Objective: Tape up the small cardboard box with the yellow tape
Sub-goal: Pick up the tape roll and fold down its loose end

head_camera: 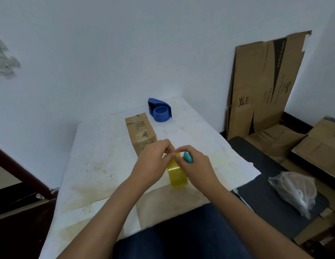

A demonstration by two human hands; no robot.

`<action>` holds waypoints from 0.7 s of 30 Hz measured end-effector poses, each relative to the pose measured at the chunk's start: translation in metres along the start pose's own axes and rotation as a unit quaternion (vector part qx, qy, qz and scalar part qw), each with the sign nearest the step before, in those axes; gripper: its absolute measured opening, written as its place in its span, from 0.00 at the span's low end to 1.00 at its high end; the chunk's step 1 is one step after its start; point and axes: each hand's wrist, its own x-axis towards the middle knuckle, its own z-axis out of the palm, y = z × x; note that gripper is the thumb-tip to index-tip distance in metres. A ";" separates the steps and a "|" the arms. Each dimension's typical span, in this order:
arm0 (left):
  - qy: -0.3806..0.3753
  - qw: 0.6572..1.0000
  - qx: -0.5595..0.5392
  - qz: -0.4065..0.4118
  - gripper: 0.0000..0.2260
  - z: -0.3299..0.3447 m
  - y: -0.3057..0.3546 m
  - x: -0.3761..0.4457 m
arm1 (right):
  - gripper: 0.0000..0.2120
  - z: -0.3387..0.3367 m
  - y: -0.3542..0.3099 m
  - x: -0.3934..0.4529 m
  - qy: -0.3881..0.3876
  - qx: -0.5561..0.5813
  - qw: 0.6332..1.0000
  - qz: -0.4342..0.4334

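Observation:
A small brown cardboard box (140, 131) with black print lies on the white-covered table (99, 156), just beyond my hands. A roll of yellow tape (177, 174) stands on edge between my hands. My left hand (153, 161) pinches at the top of the roll with its fingertips. My right hand (195, 165) grips the roll's right side, its fingertips meeting the left hand's, and a small teal cutter (188, 157) is tucked in it. The roll's top is hidden by my fingers.
A blue tape dispenser (160, 110) sits behind the box near the wall. Flattened cardboard (264, 83) leans on the wall at right, with more boxes (316, 146) below. A clear plastic bag (293, 189) rests on a dark surface to the right.

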 end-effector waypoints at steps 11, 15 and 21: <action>-0.016 0.998 -0.057 0.020 0.03 0.009 -0.004 -0.006 | 0.13 0.005 0.012 0.001 -0.007 -0.039 0.999 -0.004; -0.020 0.998 -0.057 0.003 0.03 0.006 -0.006 -0.002 | 0.14 -0.003 0.018 0.002 -0.007 -0.093 0.994 -0.063; -0.031 0.998 -0.057 0.017 0.03 0.006 -0.009 0.001 | 0.08 -0.018 0.017 0.009 -0.021 0.037 0.995 -0.086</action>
